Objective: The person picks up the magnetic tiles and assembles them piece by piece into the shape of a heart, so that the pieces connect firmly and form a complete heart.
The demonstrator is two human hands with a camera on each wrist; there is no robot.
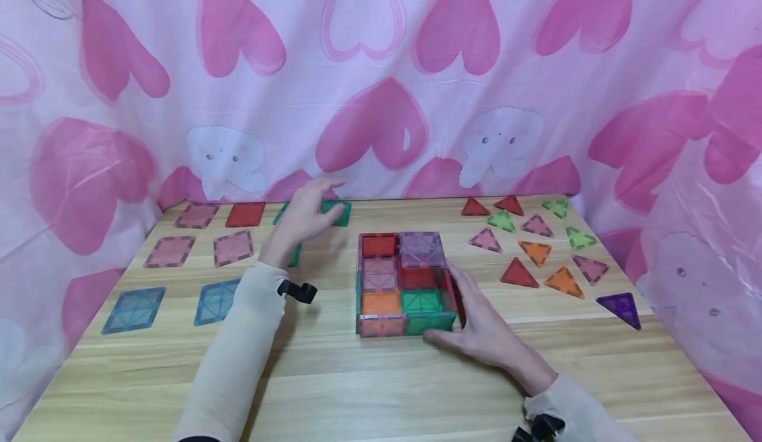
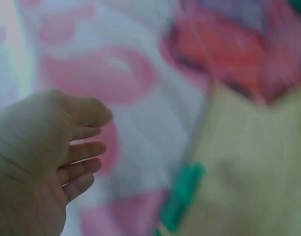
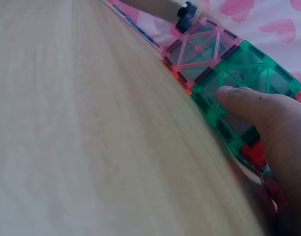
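Wooden table (image 1: pixel 333 389) supports the box (image 1: pixel 400 290) of coloured tiles at centre. My right hand (image 1: pixel 482 326) grips its near right corner: thumb on the green front face, fingers along the right wall. My left hand (image 1: pixel 303 214) is empty, fingers loosely extended, thumb set apart, at the rear left; it partly blocks the green tiles (image 1: pixel 338 213). Blue squares (image 1: pixel 133 309) lie left, with pink squares (image 1: pixel 170 251) behind. Triangles (image 1: pixel 534 253) lie right of the box.

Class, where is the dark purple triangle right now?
In the head view, the dark purple triangle lies near the right edge of the table, below a pink triangle.
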